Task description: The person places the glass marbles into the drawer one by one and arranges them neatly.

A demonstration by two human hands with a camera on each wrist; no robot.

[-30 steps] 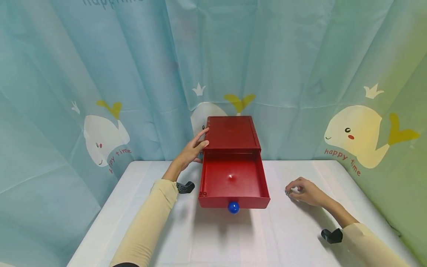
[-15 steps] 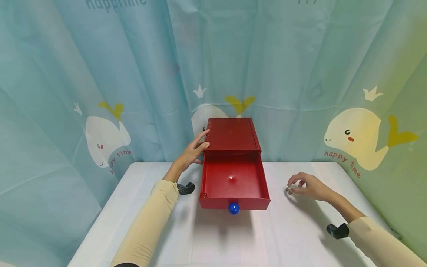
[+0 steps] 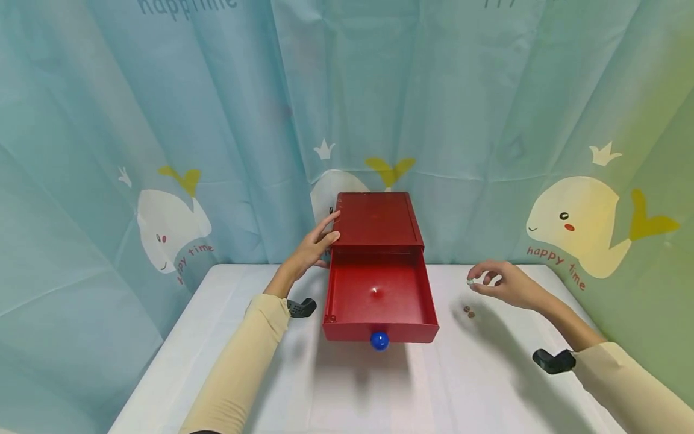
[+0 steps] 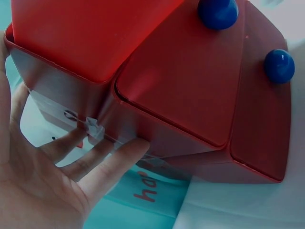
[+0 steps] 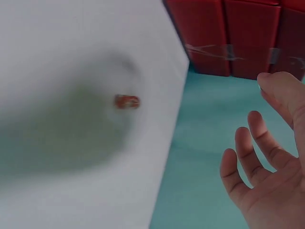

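Observation:
A red drawer box (image 3: 376,220) stands at the back of the white table (image 3: 379,392), its top drawer (image 3: 379,295) pulled out, with a blue knob (image 3: 379,340) on the front. My left hand (image 3: 320,238) rests with straight fingers (image 4: 109,160) against the box's left side (image 4: 71,95). My right hand (image 3: 478,281) hovers above the table to the right of the drawer and pinches a small pale piece (image 3: 470,281) at its fingertips. Small brown pieces (image 3: 468,311) lie on the table below it and show in the right wrist view as small brown pieces (image 5: 127,101).
A light blue curtain (image 3: 217,120) printed with whales hangs close behind the table and along both sides. Black wrist mounts (image 3: 553,361) sit on both sleeves. Lower closed drawers with blue knobs (image 4: 279,66) show in the left wrist view.
My right hand has lifted off the table and moved up and back with the small pale piece, uncovering the brown pieces. The left hand and the box have not moved.

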